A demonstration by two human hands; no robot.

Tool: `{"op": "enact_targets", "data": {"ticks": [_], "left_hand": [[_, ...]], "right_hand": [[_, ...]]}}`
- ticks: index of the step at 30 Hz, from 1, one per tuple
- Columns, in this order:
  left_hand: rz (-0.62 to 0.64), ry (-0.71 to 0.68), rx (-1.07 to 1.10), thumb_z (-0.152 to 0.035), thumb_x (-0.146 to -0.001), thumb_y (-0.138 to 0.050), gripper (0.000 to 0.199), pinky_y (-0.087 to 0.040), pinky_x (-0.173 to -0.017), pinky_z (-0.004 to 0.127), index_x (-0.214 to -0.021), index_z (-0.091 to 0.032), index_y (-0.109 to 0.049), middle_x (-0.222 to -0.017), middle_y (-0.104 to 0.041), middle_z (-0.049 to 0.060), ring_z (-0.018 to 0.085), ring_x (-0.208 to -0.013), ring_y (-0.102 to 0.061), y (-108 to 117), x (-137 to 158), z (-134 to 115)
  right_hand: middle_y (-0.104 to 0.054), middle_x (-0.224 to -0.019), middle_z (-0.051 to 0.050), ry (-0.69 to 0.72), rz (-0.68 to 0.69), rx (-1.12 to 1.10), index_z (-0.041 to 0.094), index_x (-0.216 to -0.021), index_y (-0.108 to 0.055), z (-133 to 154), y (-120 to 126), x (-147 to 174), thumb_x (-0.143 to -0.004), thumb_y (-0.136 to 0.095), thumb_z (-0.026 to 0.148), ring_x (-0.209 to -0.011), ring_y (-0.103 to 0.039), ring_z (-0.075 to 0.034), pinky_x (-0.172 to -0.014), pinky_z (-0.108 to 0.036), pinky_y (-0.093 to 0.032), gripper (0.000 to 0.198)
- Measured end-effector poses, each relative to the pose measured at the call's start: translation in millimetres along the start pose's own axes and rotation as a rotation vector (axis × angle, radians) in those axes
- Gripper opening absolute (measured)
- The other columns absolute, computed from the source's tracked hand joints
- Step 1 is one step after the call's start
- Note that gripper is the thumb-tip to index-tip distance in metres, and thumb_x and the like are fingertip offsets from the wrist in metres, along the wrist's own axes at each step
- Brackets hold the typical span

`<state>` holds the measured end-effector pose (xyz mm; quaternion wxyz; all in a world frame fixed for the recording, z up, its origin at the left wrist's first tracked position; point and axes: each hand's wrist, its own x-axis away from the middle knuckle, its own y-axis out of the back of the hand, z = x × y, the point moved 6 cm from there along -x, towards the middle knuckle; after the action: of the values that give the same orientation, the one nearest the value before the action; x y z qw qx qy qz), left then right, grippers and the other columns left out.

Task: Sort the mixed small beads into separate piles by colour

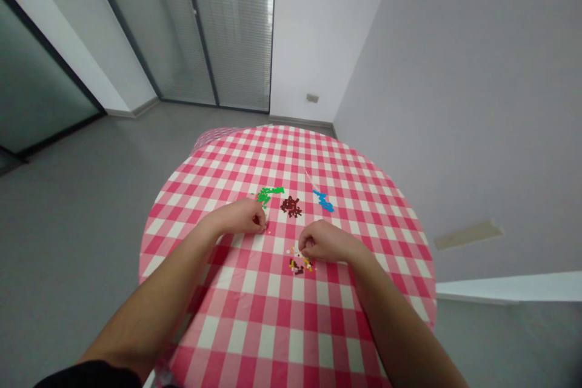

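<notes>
My left hand (243, 216) is closed in a pinch just above the tablecloth, its fingertips over a few tiny light specks; whatever it may hold is too small to name. Right behind it lies a loose pile of small green pieces (264, 196). My right hand (325, 240) is also pinched, at the edge of a small mixed pile of dark brown, yellow and white pieces (297, 268); its fingertips hide part of that pile. Between and beyond both hands sit a brown pile (291, 206) and a blue pile (324, 201).
A red-and-white checked tablecloth (254, 321) covers the round table. A thin pale strand (310, 178) lies near the blue pile. A wall (477, 103) stands to the right, and glass doors (227, 30) are behind the table. Grey floor (100, 194) shows on the left.
</notes>
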<state>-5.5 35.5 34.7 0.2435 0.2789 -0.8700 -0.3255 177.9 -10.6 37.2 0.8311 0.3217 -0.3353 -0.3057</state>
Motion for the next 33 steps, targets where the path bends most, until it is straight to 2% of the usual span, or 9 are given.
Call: {"op": "enact_targets", "data": {"ticks": [6, 15, 19, 27, 33], "left_hand": [[0.007, 0.027, -0.016, -0.015, -0.074, -0.063, 0.011, -0.043, -0.063, 0.024, -0.066, -0.018, -0.071, -0.072, -0.073, 0.001, 0.015, -0.067, -0.063, 0.1, 1.3, 2.4], [0.013, 0.068, -0.050, -0.012, -0.071, -0.064, 0.011, -0.045, -0.065, 0.024, -0.068, -0.018, -0.072, -0.078, -0.075, 0.003, 0.016, -0.070, -0.065, -3.1, -0.2, 12.6], [0.019, 0.091, -0.082, -0.009, -0.069, -0.062, 0.014, -0.046, -0.065, 0.027, -0.069, -0.017, -0.073, -0.080, -0.075, 0.005, 0.017, -0.069, -0.065, -4.1, 0.0, 11.7], [0.006, 0.112, -0.106, -0.012, -0.069, -0.063, 0.011, -0.043, -0.061, 0.026, -0.066, -0.018, -0.071, -0.079, -0.075, 0.004, 0.016, -0.066, -0.063, -3.5, 0.3, 12.5], [-0.011, 0.068, -0.093, -0.013, -0.069, -0.065, 0.009, -0.040, -0.057, 0.024, -0.063, -0.019, -0.070, -0.072, -0.073, 0.002, 0.015, -0.063, -0.063, -2.9, -0.9, 12.6]], "right_hand": [[-0.071, -0.068, -0.002, -0.018, 0.000, 0.048, 0.017, -0.076, -0.075, 3.2, -2.0, -1.9, -0.068, -0.063, 0.009, -0.058, -0.056, -0.013, -0.051, -0.023, -0.033, 0.016], [-0.068, -0.064, -0.003, 0.002, 0.028, 0.135, 0.016, -0.068, -0.071, 8.1, -9.4, -5.6, -0.069, -0.057, 0.007, -0.054, -0.052, -0.012, -0.050, -0.026, -0.027, 0.016], [-0.068, -0.067, -0.004, 0.026, 0.034, 0.128, 0.015, -0.071, -0.070, 9.3, -9.3, -4.7, -0.074, -0.056, 0.009, -0.056, -0.052, -0.013, -0.053, -0.026, -0.028, 0.016], [-0.072, -0.074, -0.004, 0.022, -0.080, 0.084, 0.016, -0.079, -0.075, 0.2, -4.9, -8.5, -0.077, -0.059, 0.014, -0.062, -0.057, -0.013, -0.055, -0.024, -0.031, 0.017], [-0.073, -0.076, -0.004, 0.026, -0.050, 0.107, 0.018, -0.082, -0.077, -1.1, -3.4, -5.0, -0.075, -0.059, 0.012, -0.062, -0.057, -0.014, -0.055, -0.024, -0.033, 0.021]]}}
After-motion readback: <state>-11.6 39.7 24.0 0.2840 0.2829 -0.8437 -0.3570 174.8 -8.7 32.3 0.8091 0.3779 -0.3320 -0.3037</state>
